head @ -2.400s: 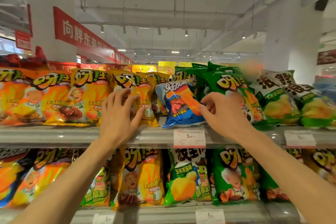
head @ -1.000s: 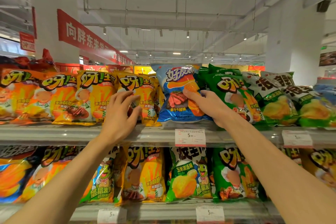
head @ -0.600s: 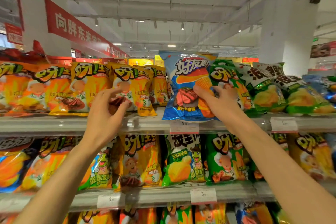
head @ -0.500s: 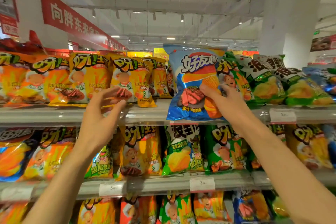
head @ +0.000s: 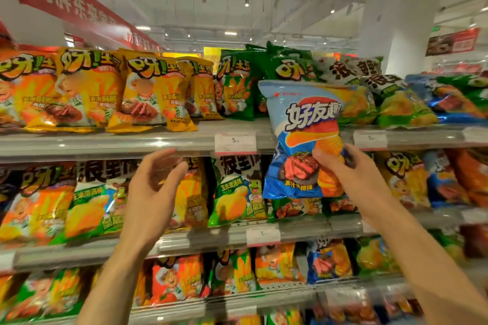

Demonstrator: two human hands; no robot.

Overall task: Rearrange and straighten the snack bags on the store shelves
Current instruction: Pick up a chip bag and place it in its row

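Right hand [head: 346,174] raised, thumb and fingers pinching glossy blue plastic crisp bag [head: 303,140] upright in front of grey metal top shelf [head: 132,142], clear of it; left hand [head: 155,192] loosely spread, empty, palm inward.

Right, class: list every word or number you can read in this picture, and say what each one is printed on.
"好友趣": blue bag, held in the right hand.
"多汁牛排味": low on the same bag.
"5": price tag on the top shelf edge.
"玉米浓汤味": green bag, middle shelf.
Red banner: begins "向胖东来"; rest blurred.
Smaller print: too blurred.
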